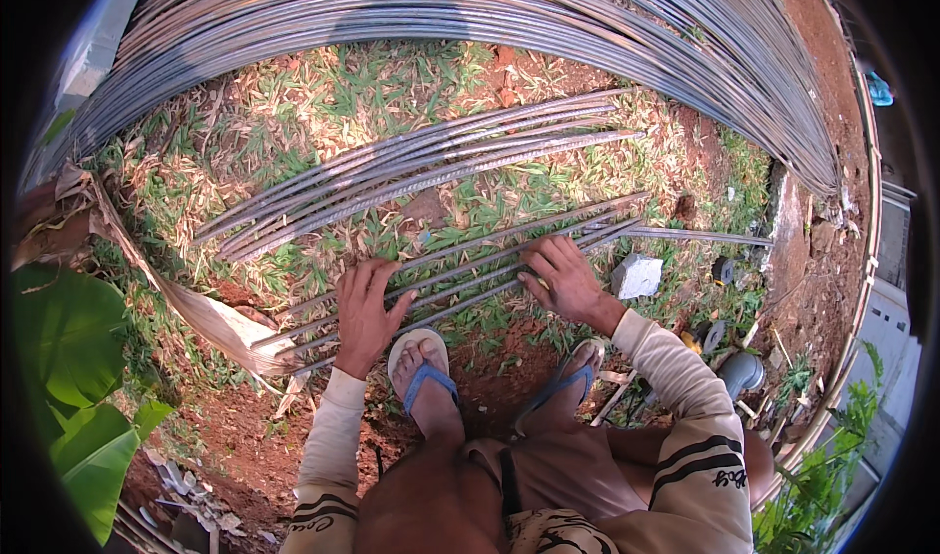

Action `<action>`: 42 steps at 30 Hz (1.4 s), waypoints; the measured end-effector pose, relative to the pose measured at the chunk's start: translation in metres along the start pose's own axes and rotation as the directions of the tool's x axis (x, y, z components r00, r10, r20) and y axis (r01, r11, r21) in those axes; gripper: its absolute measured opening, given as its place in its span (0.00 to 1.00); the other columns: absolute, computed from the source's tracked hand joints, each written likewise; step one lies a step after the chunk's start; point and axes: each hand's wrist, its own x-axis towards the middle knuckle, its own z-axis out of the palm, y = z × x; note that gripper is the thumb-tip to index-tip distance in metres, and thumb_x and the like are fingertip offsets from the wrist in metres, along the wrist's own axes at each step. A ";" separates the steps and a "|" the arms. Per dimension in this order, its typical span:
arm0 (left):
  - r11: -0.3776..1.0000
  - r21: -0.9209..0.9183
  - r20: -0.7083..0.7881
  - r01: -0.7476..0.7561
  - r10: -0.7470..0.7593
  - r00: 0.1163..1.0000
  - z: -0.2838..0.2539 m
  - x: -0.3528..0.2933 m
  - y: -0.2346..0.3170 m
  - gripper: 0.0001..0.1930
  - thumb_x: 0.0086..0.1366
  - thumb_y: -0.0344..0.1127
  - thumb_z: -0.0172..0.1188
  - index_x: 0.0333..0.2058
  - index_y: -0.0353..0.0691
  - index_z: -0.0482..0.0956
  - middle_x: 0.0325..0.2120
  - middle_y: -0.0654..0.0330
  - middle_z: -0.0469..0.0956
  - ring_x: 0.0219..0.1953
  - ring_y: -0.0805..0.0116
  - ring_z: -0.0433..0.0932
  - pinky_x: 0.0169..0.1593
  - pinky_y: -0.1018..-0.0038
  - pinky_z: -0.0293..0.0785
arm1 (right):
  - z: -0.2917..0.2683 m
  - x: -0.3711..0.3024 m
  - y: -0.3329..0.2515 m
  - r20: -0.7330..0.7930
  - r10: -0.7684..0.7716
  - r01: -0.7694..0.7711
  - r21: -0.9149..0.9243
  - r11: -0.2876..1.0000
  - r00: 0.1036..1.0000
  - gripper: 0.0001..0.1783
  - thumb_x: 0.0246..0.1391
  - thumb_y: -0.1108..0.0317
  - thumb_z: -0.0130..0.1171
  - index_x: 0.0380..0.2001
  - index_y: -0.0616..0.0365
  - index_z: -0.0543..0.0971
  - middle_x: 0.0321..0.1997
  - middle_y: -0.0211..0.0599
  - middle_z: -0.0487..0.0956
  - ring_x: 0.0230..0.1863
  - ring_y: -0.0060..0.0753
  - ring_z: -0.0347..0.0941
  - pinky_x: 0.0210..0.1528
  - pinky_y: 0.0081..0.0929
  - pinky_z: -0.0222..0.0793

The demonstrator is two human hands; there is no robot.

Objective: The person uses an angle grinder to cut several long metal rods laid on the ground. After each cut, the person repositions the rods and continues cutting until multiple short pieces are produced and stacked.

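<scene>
Several short ribbed steel rods (460, 288) lie side by side on the grass in front of my feet, slanting up to the right. Over their left part rests my left hand (367, 311), its fingers stretched forward and the thumb apart. My right hand (566, 278) is farther right, with bent fingers and thumb closed around part of the same group; exactly how many rods it holds is hidden. Just beyond is a second bundle of short steel rods (421, 167), which neither hand touches. One thin rod (700, 235) sticks out to the right past the near group.
Long steel bars (392, 15) stretch across the far side. A pale stone block (638, 275), a tape measure (723, 270) and a grey pipe piece (741, 371) lie right of my hands. At left are a dry leaf (211, 314) and broad green leaves (69, 343).
</scene>
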 end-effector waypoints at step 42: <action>0.989 0.128 0.258 -0.068 0.033 0.966 0.047 -0.010 0.051 0.27 0.59 0.43 0.80 0.55 0.41 0.83 0.38 0.58 0.80 0.46 0.53 0.76 0.59 0.55 0.67 | -0.090 -0.146 0.059 -0.138 0.488 -0.476 0.113 0.872 0.862 0.13 0.61 0.66 0.69 0.48 0.57 0.82 0.46 0.44 0.81 0.48 0.53 0.81 0.52 0.49 0.80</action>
